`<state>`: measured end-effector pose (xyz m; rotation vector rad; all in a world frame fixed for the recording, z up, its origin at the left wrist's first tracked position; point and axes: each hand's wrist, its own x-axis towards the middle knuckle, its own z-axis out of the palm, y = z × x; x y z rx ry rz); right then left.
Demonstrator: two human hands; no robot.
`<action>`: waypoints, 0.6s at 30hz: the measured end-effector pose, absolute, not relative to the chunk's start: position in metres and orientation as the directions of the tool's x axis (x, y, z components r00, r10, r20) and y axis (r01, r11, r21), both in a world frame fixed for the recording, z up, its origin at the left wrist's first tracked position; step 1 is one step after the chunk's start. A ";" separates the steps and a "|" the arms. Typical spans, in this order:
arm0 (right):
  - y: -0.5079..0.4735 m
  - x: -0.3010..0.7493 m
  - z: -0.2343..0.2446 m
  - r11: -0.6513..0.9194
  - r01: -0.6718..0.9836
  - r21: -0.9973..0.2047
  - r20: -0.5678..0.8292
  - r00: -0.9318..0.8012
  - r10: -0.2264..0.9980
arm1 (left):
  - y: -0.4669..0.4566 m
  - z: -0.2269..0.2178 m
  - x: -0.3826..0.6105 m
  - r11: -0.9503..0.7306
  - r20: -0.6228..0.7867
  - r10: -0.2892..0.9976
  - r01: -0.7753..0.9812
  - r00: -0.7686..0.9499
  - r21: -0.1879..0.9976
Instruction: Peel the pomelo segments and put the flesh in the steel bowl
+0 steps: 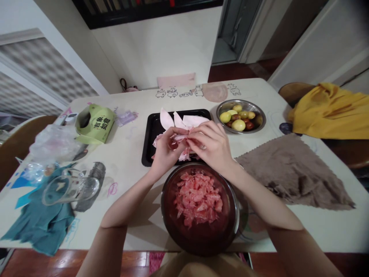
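Head view: both hands pinch pinkish fruit membrane, apparently.

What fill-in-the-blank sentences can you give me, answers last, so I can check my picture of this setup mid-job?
1. The left hand and right hand pinch a fruit piece above a tray coloured ____.
2. The small bowl of round fruit stands to the tray's ____ from the person's viewpoint.
3. From that same viewpoint, the clear jug is to the ____ of the big bowl.
4. The cloth over the chair is ____.

Missing words: black; right; left; yellow.
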<state>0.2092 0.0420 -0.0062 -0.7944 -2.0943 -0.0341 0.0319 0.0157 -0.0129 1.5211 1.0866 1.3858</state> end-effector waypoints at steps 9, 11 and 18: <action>0.043 0.209 -0.004 0.751 0.611 -0.250 0.757 -0.360 0.545 | 0.012 -0.016 0.033 -0.342 0.339 0.939 0.237 0.055 0.909; 0.046 0.214 -0.001 0.720 0.627 -0.299 0.747 -0.316 0.585 | 0.015 -0.016 0.030 -0.346 0.351 0.936 0.275 0.034 0.897; 0.061 0.227 -0.008 0.612 0.708 -0.353 0.531 -0.387 0.754 | 0.022 -0.013 0.023 -0.508 0.563 0.826 0.415 -0.014 0.755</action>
